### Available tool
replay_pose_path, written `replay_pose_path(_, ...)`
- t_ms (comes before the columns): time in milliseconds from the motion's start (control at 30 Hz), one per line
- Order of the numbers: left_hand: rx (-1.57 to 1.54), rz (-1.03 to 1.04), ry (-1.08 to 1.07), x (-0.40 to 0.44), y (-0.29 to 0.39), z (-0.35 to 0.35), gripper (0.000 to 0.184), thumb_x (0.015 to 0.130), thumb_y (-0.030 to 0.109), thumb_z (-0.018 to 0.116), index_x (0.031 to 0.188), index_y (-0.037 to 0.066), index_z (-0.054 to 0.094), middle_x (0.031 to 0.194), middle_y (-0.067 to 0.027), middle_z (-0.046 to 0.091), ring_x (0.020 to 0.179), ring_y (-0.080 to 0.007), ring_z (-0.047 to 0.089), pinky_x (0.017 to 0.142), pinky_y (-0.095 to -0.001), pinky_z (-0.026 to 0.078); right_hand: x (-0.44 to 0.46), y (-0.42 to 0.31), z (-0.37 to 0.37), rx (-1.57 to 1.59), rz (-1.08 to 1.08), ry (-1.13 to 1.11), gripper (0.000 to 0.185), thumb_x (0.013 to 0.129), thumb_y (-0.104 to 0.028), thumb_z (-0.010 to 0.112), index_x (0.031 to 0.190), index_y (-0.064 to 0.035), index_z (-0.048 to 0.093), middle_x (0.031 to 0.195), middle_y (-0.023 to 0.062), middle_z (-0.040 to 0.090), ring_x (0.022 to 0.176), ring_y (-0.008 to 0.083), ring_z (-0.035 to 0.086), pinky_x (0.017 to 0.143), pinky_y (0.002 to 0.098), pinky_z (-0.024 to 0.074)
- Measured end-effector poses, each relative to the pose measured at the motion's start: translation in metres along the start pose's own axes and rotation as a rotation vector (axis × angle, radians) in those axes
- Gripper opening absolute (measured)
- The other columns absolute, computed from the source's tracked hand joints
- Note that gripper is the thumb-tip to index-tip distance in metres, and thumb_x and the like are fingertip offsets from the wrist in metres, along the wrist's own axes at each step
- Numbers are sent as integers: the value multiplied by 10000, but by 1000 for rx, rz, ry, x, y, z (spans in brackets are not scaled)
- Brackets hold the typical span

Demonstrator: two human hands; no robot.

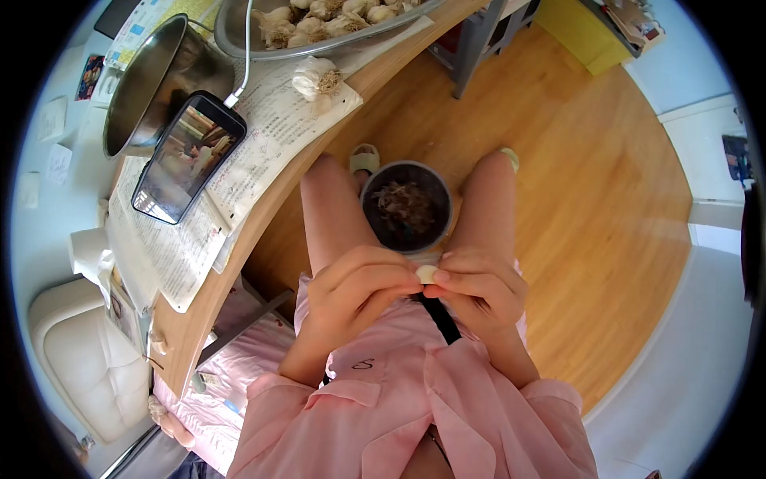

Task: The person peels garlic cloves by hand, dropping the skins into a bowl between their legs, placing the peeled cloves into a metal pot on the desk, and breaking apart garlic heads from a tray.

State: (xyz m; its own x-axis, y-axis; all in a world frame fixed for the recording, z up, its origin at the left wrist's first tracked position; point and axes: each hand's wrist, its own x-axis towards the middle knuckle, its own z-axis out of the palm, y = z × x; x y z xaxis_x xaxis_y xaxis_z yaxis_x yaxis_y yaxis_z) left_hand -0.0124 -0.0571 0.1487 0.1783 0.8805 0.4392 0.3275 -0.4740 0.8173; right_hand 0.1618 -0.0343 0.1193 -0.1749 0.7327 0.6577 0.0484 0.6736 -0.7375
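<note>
A small pale garlic clove point(427, 275) is pinched between the fingertips of both hands, above the lap. My left hand point(359, 289) holds its left side with curled fingers. On its right side, my right hand point(482, 289) grips it with thumb and bent fingers. Just beyond the hands, a round metal bin point(368, 217) stands between the legs, with brown, papery peelings point(405, 205) inside. On the table's paper lies a whole garlic bulb point(316, 77). A large metal basin point(299, 52) behind it holds several more bulbs.
A phone point(190, 157) with a white cable leans against a metal pot point(159, 88) on the wooden table point(297, 177). Printed sheets point(167, 255) cover part of the tabletop. A yellow box point(581, 36) stands on the wooden floor at the upper right. A padded chair point(88, 351) is at left.
</note>
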Motion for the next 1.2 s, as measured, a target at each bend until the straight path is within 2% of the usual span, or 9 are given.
replay_pose_path(67,6,8,-2,1,0,-1,175,711,-17,697,877,-5,641,867,-115,615,762,-236,620,643,-296,508,-1,1,0,-14,7,3,268,633,2,775,869,0,648,794,110,647,683,217,622,589,279,502)
replay_pose_path(367,28,12,11,4,-1,2,164,705,-39,690,861,-15,644,861,-106,615,752,-223,621,624,-291,506,-3,3,-2,-65,24,6,254,644,3,769,863,-7,640,798,103,637,681,220,614,587,277,497)
replay_pose_path(1200,-28,-80,-27,4,-2,2,139,728,-49,668,848,-14,609,847,-98,588,754,-212,586,634,-286,476,-10,3,2,103,193,26,216,673,47,737,856,-1,633,796,108,647,703,210,623,604,260,493)
